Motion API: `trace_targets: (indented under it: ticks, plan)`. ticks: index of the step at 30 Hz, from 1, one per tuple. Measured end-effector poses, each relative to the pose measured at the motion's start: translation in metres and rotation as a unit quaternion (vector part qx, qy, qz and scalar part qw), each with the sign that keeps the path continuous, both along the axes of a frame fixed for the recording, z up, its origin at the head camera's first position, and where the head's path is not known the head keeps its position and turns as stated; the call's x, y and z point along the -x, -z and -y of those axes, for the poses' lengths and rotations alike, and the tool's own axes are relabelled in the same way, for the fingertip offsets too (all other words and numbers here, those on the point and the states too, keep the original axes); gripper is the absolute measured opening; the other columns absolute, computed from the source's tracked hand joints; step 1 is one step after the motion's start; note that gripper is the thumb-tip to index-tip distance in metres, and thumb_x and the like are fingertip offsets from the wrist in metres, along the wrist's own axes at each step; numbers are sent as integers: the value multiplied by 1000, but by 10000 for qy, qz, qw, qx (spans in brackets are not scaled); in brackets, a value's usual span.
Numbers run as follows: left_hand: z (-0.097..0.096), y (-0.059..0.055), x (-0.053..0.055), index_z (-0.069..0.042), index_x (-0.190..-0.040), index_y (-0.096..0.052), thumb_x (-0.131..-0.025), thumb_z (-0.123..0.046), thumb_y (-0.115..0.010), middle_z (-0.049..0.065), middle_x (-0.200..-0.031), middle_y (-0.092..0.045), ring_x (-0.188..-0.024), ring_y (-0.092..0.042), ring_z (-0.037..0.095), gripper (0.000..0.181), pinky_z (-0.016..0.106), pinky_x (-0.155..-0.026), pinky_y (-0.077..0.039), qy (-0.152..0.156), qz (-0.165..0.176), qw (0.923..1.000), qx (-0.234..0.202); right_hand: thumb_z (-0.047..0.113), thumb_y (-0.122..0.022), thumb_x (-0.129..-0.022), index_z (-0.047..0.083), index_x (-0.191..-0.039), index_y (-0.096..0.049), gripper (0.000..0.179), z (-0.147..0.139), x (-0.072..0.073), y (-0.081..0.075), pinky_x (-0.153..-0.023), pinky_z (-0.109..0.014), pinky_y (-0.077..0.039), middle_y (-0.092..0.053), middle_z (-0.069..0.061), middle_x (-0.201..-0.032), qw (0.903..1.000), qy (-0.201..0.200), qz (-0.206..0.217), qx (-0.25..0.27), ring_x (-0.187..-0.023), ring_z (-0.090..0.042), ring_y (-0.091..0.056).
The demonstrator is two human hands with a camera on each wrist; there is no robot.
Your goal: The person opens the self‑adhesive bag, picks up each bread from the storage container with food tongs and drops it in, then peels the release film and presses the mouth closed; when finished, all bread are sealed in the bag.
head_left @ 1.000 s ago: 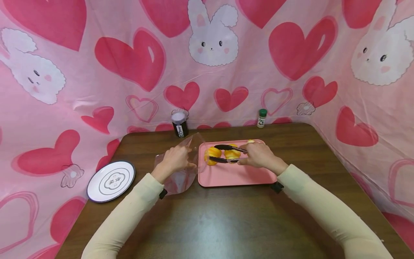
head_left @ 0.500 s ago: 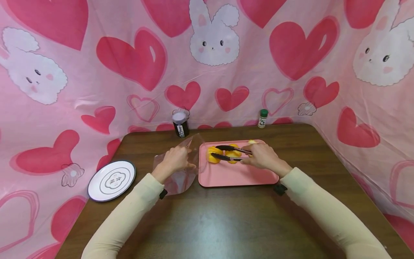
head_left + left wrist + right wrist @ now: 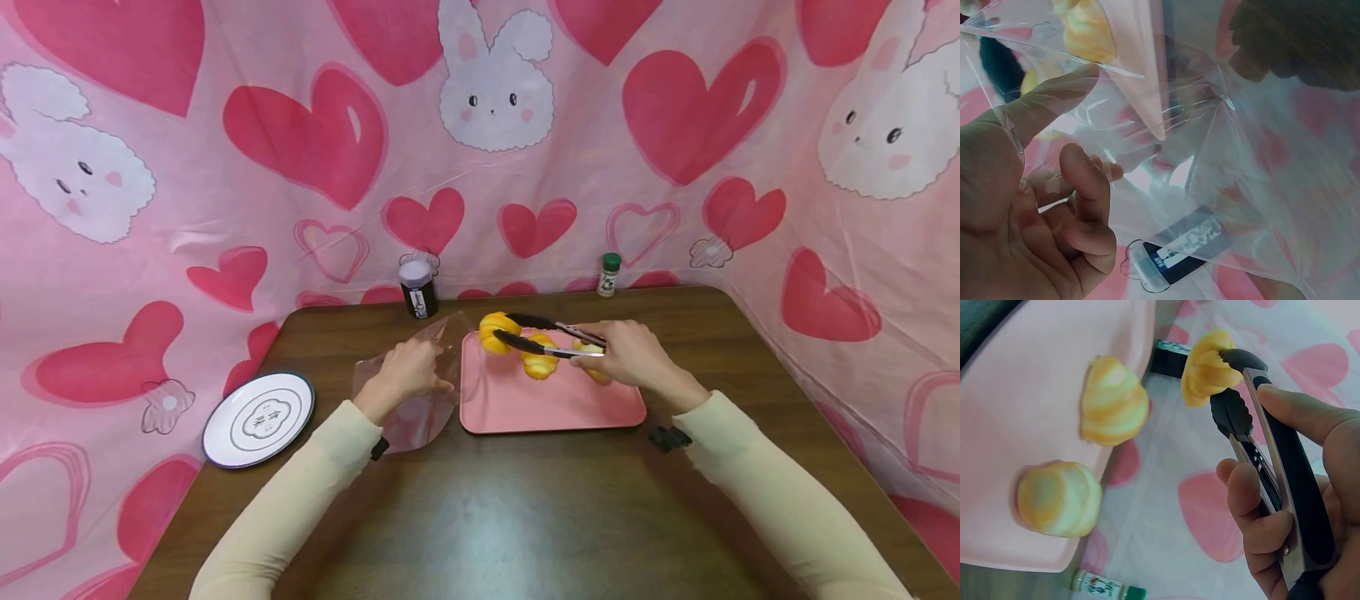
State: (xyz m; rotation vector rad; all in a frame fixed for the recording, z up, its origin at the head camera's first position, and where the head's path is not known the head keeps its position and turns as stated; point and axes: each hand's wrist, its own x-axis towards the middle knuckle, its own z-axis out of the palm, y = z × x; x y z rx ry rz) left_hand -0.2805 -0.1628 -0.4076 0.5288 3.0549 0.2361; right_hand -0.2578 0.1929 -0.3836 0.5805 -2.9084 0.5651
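My left hand (image 3: pixel 407 368) holds a clear plastic bag (image 3: pixel 420 421) left of the pink tray (image 3: pixel 551 408). In the left wrist view its thumb reaches under the film and the other fingers curl at the bag's edge. My right hand (image 3: pixel 636 357) grips black-tipped metal tongs (image 3: pixel 1297 481). Between the tongs' tips is a yellow bread roll (image 3: pixel 1205 372), raised over the tray's far left corner, close to the bag. Two more rolls lie on the tray: a twisted one (image 3: pixel 1113 403) near the middle and a rounder one (image 3: pixel 1060 500) farther right, partly hidden by the right hand in the head view.
A white plate (image 3: pixel 225 425) with a dark rim lies at the table's left edge. Along the back stand a dark jar (image 3: pixel 418 292) with a pale lid and a small green-capped shaker (image 3: pixel 608 277). A pink heart-print cloth (image 3: pixel 495 183) hangs behind the table.
The tongs have closed on the left roll and lifted it off the tray, with the right hand rising and shifting right. The left hand and bag have barely moved.
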Motion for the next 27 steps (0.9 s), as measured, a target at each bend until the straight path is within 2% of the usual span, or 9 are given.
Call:
trace_targets:
  ticks: [5, 8, 13, 15, 17, 19, 22, 24, 27]
  plan:
    - [0, 2, 1, -9, -111, -74, -71, -44, -89, 6, -101, -74, -79, -64, 23, 56, 44, -78, -59, -48, 109, 9999, 37, 42, -80, -81, 15, -132, -67, 59, -1, -7, -8, -67, -37, -45, -74, -8, -98, 9999, -30, -153, 4, -78, -22, -57]
    - [-1, 2, 2, -8, -109, -74, -71, -44, -89, 6, -101, -73, -80, -64, 24, 55, 44, -78, -58, -27, 135, 9999, 104, 42, -80, -82, 14, -132, -66, 59, 0, -10, -12, -68, -37, -45, -74, -7, -99, 9999, -53, -159, 26, -80, -22, -58]
    - [-4, 0, 1, -7, -109, -73, -70, -44, -89, 8, -102, -73, -80, -63, 25, 56, 44, -78, -57, 7, 194, 9997, 161, 42, -82, -80, 15, -131, -67, 59, 4, -17, -16, -62, -32, -39, -68, 0, -85, 9994, -196, -259, 99, -72, -18, -53]
    - [-5, -1, 1, -7, -109, -73, -70, -44, -89, 8, -100, -72, -78, -62, 24, 56, 43, -77, -57, -10, 247, 9996, 143, 41, -82, -80, 16, -131, -67, 59, 6, -19, -17, -60, -30, -38, -65, 2, -76, 9990, -302, -304, 144, -67, -16, -52]
    - [-6, -3, 1, -6, -107, -73, -70, -43, -89, 7, -95, -72, -76, -61, 24, 54, 42, -74, -57, -15, 283, 9995, 127, 41, -82, -80, 18, -132, -67, 59, 9, -21, -17, -59, -29, -39, -65, 3, -75, 9981, -456, -389, 135, -66, -14, -52]
    - [-7, -4, 1, -5, -105, -73, -71, -43, -89, 6, -89, -70, -74, -59, 23, 53, 39, -71, -55, 9, 267, 9996, 136, 42, -82, -80, 20, -134, -65, 61, 12, -24, -18, -62, -32, -44, -71, 1, -84, 9973, -581, -436, 80, -69, -16, -56]
    - [-8, -5, 1, -5, -98, -72, -71, -42, -89, 5, -78, -64, -69, -55, 22, 48, 35, -63, -51, 85, 235, 9995, 172, 47, -79, -81, 18, -135, -64, 64, 17, -27, -17, -75, -42, -55, -74, -8, -112, 9965, -692, -462, -102, -89, -24, -67]
    - [-9, -5, 1, -7, -91, -70, -72, -41, -89, 4, -71, -59, -66, -53, 21, 43, 33, -59, -47, 111, 236, 9995, 183, 48, -79, -81, 16, -135, -64, 65, 20, -29, -18, -85, -50, -56, -70, -12, -126, 9965, -710, -394, -186, -104, -31, -68]
    - [-9, -5, 1, -9, -84, -66, -72, -40, -89, 2, -66, -53, -64, -52, 20, 40, 31, -57, -45, 102, 268, 9994, 169, 47, -79, -81, 15, -135, -64, 64, 24, -30, -19, -92, -56, -53, -67, -12, -133, 9966, -732, -258, -278, -116, -34, -65]
